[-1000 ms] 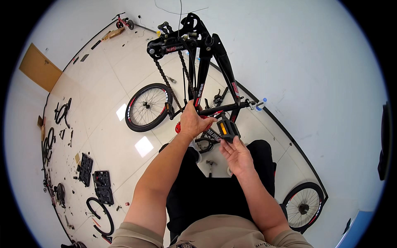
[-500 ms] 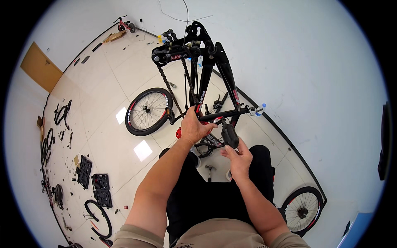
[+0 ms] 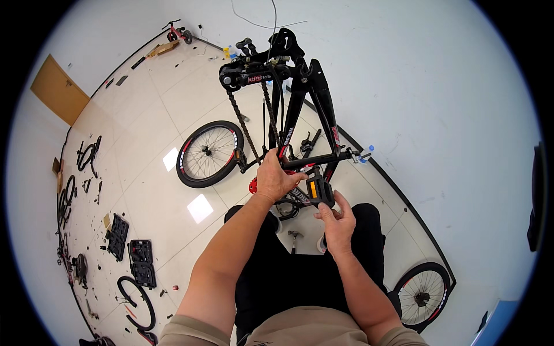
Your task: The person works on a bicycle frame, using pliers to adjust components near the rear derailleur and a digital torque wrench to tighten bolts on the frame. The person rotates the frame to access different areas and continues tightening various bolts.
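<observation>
A black bicycle frame (image 3: pixel 293 115) stands before me, its rear derailleur (image 3: pixel 228 78) and chain (image 3: pixel 238 112) raised on the far side. My left hand (image 3: pixel 276 179) is closed round the frame beside the red chainring (image 3: pixel 253 185), thumb stretched to the right; its grip is partly hidden. Right of that thumb, a black pedal (image 3: pixel 324 195) shows its orange reflector. Just below the pedal is my right hand (image 3: pixel 338 224), fingers apart and their tips close to its lower edge. Whether they touch it I cannot tell. Another pedal (image 3: pixel 239 157) sits at the left.
A loose wheel (image 3: pixel 209 151) lies left of the frame, another wheel (image 3: pixel 424 291) leans at the lower right. Below the frame, a hammer (image 3: pixel 295 237) lies between my legs. Open black tool cases (image 3: pixel 142 264) and scattered bike parts are on the floor at left. A white wall (image 3: pixel 427 115) rises at right.
The pedal has turned, so its orange reflector now faces me. My right hand's fingers have spread and shifted slightly right. The left hand keeps its place on the frame.
</observation>
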A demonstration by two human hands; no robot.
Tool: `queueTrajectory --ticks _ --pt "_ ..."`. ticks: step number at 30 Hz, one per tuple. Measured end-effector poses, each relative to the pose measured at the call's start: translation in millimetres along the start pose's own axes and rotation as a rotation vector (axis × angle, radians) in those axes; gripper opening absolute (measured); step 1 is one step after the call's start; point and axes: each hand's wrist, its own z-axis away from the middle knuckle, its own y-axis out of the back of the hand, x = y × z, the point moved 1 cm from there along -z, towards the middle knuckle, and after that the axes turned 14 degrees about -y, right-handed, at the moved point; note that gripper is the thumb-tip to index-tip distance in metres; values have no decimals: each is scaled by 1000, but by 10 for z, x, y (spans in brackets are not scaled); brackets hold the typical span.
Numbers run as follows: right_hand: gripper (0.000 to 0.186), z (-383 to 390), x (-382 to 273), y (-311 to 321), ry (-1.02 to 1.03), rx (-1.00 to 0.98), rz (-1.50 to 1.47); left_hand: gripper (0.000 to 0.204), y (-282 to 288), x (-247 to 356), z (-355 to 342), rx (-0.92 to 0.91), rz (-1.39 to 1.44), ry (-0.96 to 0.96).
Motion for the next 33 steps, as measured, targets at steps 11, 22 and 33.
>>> queueTrajectory --ticks 11,22,33 --pt "71 -58 -183 43 -90 -61 -40 88 -24 -10 28 8 8 -1" --pt "70 -51 -190 118 566 139 703 90 -33 -49 45 30 -1 -31" --pt "37 28 -146 31 -360 -212 -407 89 -29 -48 52 21 13 -9"
